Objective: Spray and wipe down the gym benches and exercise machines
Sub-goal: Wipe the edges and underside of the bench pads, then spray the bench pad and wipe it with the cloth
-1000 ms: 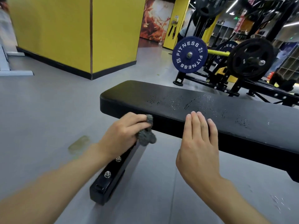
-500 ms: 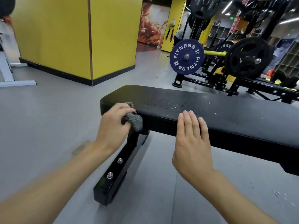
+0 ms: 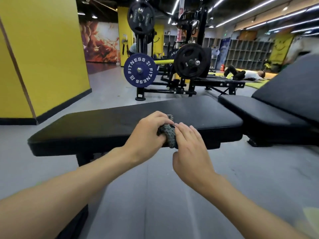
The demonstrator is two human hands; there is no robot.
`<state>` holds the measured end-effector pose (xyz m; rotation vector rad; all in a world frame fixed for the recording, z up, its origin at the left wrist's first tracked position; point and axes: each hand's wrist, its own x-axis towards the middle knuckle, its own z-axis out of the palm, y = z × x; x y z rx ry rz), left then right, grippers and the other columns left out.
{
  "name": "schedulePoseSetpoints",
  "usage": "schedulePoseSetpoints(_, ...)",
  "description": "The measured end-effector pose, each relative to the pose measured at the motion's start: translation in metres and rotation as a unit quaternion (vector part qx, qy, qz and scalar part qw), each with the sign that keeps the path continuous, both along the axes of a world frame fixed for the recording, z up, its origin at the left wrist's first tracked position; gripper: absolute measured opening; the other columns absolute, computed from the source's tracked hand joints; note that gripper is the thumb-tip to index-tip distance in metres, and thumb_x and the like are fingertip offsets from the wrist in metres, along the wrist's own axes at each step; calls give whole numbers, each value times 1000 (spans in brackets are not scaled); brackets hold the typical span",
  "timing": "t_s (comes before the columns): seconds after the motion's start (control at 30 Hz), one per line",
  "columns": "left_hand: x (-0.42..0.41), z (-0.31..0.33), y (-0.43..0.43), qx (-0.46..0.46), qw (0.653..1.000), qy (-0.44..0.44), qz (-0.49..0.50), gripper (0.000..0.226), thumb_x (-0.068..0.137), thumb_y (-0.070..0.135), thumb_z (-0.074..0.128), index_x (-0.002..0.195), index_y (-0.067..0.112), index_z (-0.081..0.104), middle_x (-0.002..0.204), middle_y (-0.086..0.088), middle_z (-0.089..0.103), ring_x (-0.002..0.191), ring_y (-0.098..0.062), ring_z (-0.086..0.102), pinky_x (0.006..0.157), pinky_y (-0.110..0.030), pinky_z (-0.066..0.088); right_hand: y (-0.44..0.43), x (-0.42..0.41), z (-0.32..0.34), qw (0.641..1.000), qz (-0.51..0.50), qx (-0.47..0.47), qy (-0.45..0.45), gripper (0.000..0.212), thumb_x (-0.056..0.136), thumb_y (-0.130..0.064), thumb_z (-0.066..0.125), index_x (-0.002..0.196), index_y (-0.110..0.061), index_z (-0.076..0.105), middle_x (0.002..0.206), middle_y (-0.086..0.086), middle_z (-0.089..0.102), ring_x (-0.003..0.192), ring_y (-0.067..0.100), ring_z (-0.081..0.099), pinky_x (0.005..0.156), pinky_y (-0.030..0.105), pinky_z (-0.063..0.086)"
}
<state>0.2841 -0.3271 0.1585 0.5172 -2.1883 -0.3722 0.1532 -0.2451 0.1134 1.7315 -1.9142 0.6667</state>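
Observation:
A flat black padded bench [image 3: 96,128] runs across the middle of the view. My left hand [image 3: 146,133] is closed on a dark grey knobbly cloth [image 3: 168,132] at the bench's near edge. My right hand [image 3: 189,149] sits just right of the cloth, its fingertips touching it and its thumb curled under. Most of the cloth is hidden between the two hands.
A second black bench [image 3: 259,111] with a raised backrest [image 3: 293,87] stands to the right. Behind are a plate-loaded machine with a blue FITNESS plate [image 3: 140,72] and a black plate [image 3: 189,62], a yellow pillar [image 3: 43,54] at left, and a person lying on a mat [image 3: 245,75].
My view has lifted and moved back from the bench. My left hand carried the cloth rightward from the bench's left end. My right hand left the bench edge and came to the cloth.

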Motion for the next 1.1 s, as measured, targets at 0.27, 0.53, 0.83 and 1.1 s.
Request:
schedulePoseSetpoints(0.27,-127,20,68,5,993,-81,-82,27,83,3,66,104,19,71,106,10,60,95,-9,61,86,-30,52,85,-101,10,989,-27,-82,-122,57,68,-4,38,120,-6,61,119,3,62,116,23,53,99,35,40)
schedulePoseSetpoints(0.53,-267,-20,178,130,966,-156,-162,21,86,6,57,95,22,67,98,2,60,57,-13,71,70,-42,60,201,-210,-29,935,-193,-4,-298,32,82,4,41,108,-12,53,103,3,55,92,27,53,70,36,39)
schedulePoseSetpoints(0.83,-377,-97,279,326,905,-210,-174,21,87,-2,44,91,11,61,65,-2,73,62,-12,73,47,-31,45,337,-334,-126,807,-423,-4,-411,42,88,-5,46,127,-11,57,129,11,55,122,31,50,99,40,41)
schedulePoseSetpoints(1.1,-424,-122,304,398,888,-196,-121,9,83,4,65,90,8,60,69,-2,63,49,-4,66,56,-33,56,387,-428,-169,679,-543,-38,-494,55,89,-36,68,129,-7,42,130,18,42,119,42,48,90,46,43)
